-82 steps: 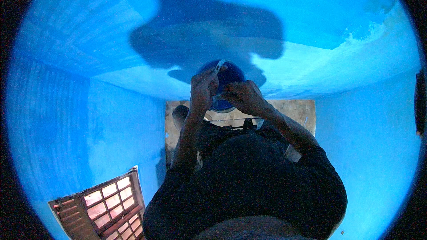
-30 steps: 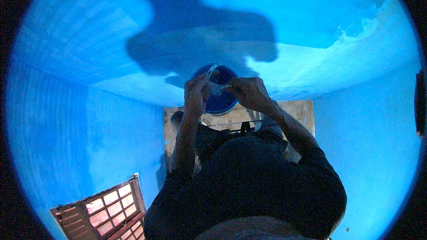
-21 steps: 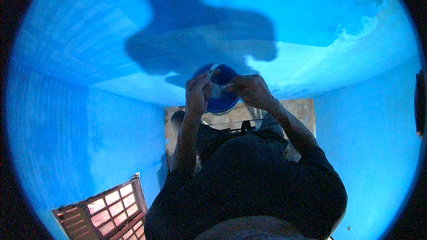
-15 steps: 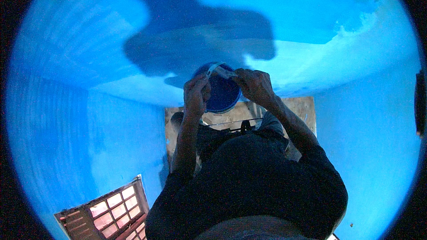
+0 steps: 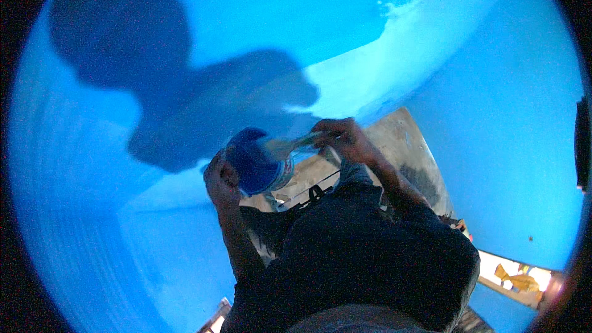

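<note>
Left hand [image 5: 222,179] at left side of bucket [image 5: 283,177], fingers curled in around the edge, gripping it. Exact thumb placement too dark to tell. Right hand [image 5: 341,137] off to the right of the bucket, fingers closed around the handle of a paint brush [image 5: 297,143]; brush runs leftward from the hand, roughly level, bristle end over the right part of the bucket's mouth. Brush blurred; can't tell whether bristles touch the rim. Bucket is between the two hands, in front of the person's body, mouth facing up toward camera, dark blue inside, paler outer side showing at lower right. Bucket bottom hidden, can't tell if it rests on anything.

Person wears dark shirt [image 5: 364,246], forearms bare. Front wall [image 5: 290,18] blue, brighter patch up top, paler band below it, ragged edge at upper right. Big dark shadow [image 5: 216,98] across that wall, upper left of bucket. Right wall [image 5: 505,148] plain blue. Floor [image 5: 398,142] greyish brown, stained. Lower right: bright opening [image 5: 490,265] with yellowish-brown thing [image 5: 524,282] in it, too small to identify.
</note>
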A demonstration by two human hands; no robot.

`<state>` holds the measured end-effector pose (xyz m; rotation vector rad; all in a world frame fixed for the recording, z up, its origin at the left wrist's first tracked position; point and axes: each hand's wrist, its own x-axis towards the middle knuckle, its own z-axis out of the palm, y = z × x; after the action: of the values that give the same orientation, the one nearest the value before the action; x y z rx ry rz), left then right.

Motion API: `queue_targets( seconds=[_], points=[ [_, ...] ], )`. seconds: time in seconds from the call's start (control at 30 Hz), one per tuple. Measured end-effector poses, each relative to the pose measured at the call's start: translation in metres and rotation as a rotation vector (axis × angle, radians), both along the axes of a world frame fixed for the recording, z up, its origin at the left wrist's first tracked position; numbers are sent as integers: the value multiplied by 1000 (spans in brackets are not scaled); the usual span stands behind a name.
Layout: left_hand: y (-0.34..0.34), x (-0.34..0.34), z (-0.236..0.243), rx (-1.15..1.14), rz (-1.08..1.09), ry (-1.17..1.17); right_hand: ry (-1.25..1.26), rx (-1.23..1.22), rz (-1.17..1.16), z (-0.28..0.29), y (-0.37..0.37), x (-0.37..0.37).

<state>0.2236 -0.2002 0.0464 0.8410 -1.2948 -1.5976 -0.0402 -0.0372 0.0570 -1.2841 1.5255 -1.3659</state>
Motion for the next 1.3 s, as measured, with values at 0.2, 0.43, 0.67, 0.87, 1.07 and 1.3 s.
queue_targets(
  seconds=[0.2, 0.43, 0.67, 0.87, 1.07, 1.3],
  points=[
    [-16, 32, -9, 79, -22, 19, -6, -109, -744, -38, 38, -70],
    [-24, 48, -8, -298, 75, -291, 236, -285, -1294, -170, -13, -161],
    [-25, 58, -14, -201, 81, -276, 349, -283, -1244, -190, -58, -152],
    [0, 10, 1, 7, 120, -145, 114, -122, -904, -162, -83, -59],
    [-3, -1, -22, 3, 100, -163, 393, -314, -616, -212, -79, -58],
    [5, -38, -18, -92, 115, -227, 350, -334, -860, -194, -47, -229]
  ],
)
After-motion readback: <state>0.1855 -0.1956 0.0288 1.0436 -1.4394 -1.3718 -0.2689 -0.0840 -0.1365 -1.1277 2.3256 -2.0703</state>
